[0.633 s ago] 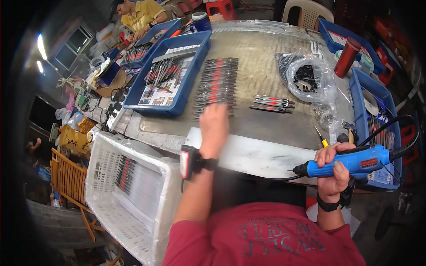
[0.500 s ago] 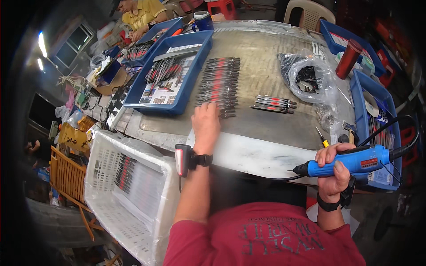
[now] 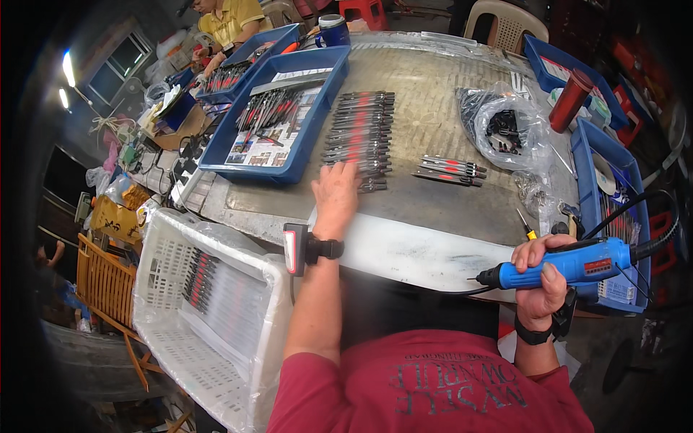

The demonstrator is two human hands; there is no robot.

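Observation:
My right hand [image 3: 543, 289] is wrapped round a blue electric screwdriver [image 3: 567, 264], its thin bit pointing left above the front of the table. On the table, a long column of slim black pen-shaped tools with red middles [image 3: 359, 130] lies side by side. At the column's near end my left hand [image 3: 336, 196] rests with curled fingers; its fingertips are partly hidden, so what they pinch does not show. Several similar pen-shaped tools [image 3: 451, 170] form a small separate group to the right of it. A white strip [image 3: 404, 249] lies along the front edge.
Left of the column stands a blue tray [image 3: 292, 169] holding more pen-shaped tools. A white plastic basket [image 3: 271, 325] with some inside sits low at left. To the right are a bag of small black parts [image 3: 504, 130], a yellow-handled screwdriver [image 3: 531, 234] and a red cylinder [image 3: 570, 101]. Someone in yellow [image 3: 231, 25] sits far left.
The view has shifted slightly. My left hand stays at the near end of the column with little movement, and my right hand still holds the electric screwdriver in the same place.

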